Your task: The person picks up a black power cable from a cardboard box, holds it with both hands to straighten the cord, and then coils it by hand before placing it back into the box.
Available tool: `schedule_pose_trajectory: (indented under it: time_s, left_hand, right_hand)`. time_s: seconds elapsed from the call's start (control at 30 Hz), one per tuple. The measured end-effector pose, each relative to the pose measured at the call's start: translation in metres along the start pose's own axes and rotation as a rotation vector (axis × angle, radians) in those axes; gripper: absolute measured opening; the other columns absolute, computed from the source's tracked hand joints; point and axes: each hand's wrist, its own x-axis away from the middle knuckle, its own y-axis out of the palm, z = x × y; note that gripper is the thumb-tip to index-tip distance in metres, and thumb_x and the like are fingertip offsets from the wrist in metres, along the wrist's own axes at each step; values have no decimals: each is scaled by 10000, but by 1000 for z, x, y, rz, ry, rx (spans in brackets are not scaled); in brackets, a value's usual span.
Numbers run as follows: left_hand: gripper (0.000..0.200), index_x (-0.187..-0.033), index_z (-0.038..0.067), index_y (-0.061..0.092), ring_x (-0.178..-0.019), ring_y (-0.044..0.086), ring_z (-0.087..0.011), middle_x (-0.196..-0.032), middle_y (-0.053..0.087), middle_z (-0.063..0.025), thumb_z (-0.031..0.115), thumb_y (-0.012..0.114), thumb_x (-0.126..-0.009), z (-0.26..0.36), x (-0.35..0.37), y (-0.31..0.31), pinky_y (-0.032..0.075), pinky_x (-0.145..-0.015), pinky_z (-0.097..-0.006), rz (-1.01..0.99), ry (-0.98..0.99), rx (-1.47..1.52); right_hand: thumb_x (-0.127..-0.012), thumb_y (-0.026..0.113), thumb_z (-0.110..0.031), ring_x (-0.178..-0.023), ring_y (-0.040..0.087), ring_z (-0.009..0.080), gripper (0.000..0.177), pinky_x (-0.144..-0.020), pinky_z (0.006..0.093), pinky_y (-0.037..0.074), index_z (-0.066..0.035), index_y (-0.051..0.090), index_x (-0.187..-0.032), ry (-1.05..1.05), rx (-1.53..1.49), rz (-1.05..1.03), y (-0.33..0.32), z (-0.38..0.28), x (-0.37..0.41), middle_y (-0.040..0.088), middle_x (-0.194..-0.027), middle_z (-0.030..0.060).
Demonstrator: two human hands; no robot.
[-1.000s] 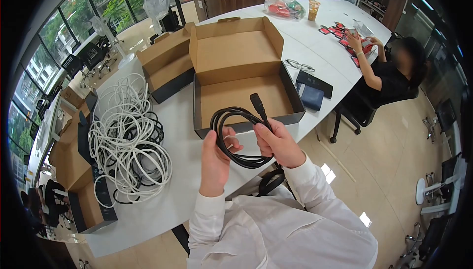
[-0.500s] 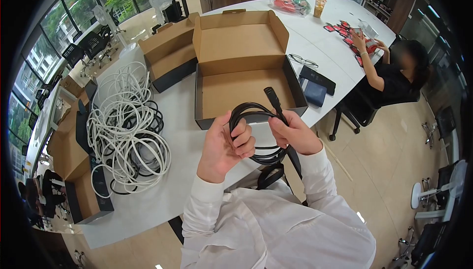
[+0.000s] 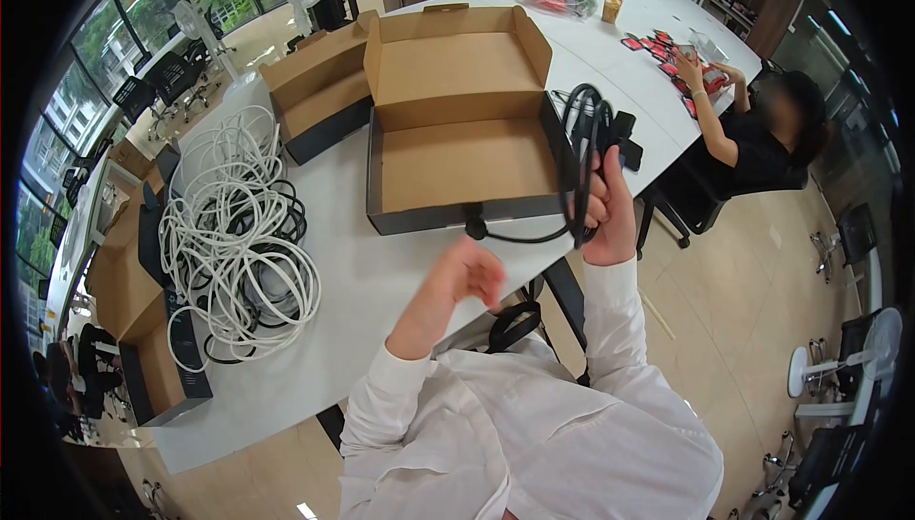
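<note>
A coiled black power cable [image 3: 588,143] stands upright in my right hand [image 3: 610,210], whose fingers wrap round its lower part beside the box's right wall. One end of the cable runs left from the coil to a black plug [image 3: 475,224] at the front edge of the open cardboard box [image 3: 467,153]. Just below that plug is my left hand [image 3: 456,282], slightly blurred, its fingers loosely curled and apart with nothing seen between them. The box's inside is bare brown cardboard, its lid folded back.
A tangled pile of white and black cables [image 3: 238,244] lies on the white table [image 3: 353,291] at left. Two more open boxes stand near it, one behind [image 3: 319,105] and one at the left edge [image 3: 157,367]. At right, a seated person [image 3: 762,139] handles small red items [image 3: 658,48].
My right hand has moved right and up with the coil, now upright. My left hand has let go of the coil and dropped slightly; the plug end now stretches left towards it.
</note>
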Motion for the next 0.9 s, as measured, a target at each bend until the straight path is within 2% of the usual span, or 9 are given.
schedule_pose_trajectory:
  time_s: [0.07,0.23,0.37,0.4,0.43,0.53,0.67,0.77,0.9]
  left_hand:
    - [665,-1324,-13,534,-895,664,-225,-1111,668,-132,530,262,-1052,7,-3,38,499,-876,-344,3,-285,-179]
    - [597,-1295,4,559,-990,669,-215,-1147,676,-106,507,348,-1052,-9,-26,44,502,-922,-339,199,-111,362]
    - [451,-1299,10,548,-1075,647,-217,-1157,679,-111,377,443,-1057,-18,-26,25,497,-966,-354,451,13,588]
    - [401,-1323,8,526,-1039,633,-187,-1032,671,-62,304,458,-1060,-14,-23,29,495,-934,-327,508,48,548]
    - [400,-1335,10,519,-995,626,-174,-988,649,-46,293,458,-1060,-12,-19,31,493,-902,-312,480,101,460]
    - [391,-1360,-9,490,-780,560,-108,-822,532,14,238,460,-1059,-1,-8,48,464,-727,-255,499,196,147]
    - [352,-1331,-13,508,-739,589,-104,-805,584,-8,207,427,-1068,8,3,55,493,-735,-255,536,246,-410]
    - [366,-1369,21,521,-766,618,-121,-839,630,-20,206,425,-1068,8,8,53,505,-751,-265,397,205,-701]
    - [495,-1389,12,534,-713,633,-260,-823,645,-122,-72,453,-908,22,7,62,507,-727,-349,298,172,-1140]
  right_hand:
    - [-1072,408,-432,-422,213,15,344,-371,199,183,-130,514,-947,9,-223,46,0,2,1,287,-624,-93]
    - [-1076,405,-421,-407,229,14,349,-356,199,189,-127,540,-946,128,-456,-13,4,15,3,300,-612,-86]
    - [-1087,396,-328,-405,266,25,271,-363,203,224,-98,500,-990,219,-322,-143,9,17,7,300,-610,-79]
    - [-1090,379,-377,-392,244,13,301,-343,189,199,-124,502,-983,232,-229,36,25,17,11,265,-584,-89]
    - [-1087,375,-404,-397,232,6,324,-348,189,187,-133,500,-959,272,-189,-74,21,19,11,263,-589,-97]
    - [-1078,405,-414,-421,224,10,325,-383,200,172,-137,480,-925,337,8,38,34,22,18,272,-610,-97]
    - [-1066,449,-405,-448,246,22,316,-417,218,177,-128,477,-918,234,373,78,49,31,23,288,-627,-90]
    - [-1060,474,-392,-448,255,30,302,-418,223,186,-119,491,-931,172,422,125,49,34,21,304,-626,-89]
    - [-1045,509,-399,-451,285,32,297,-410,222,204,-122,504,-940,162,474,167,35,39,15,336,-625,-80]
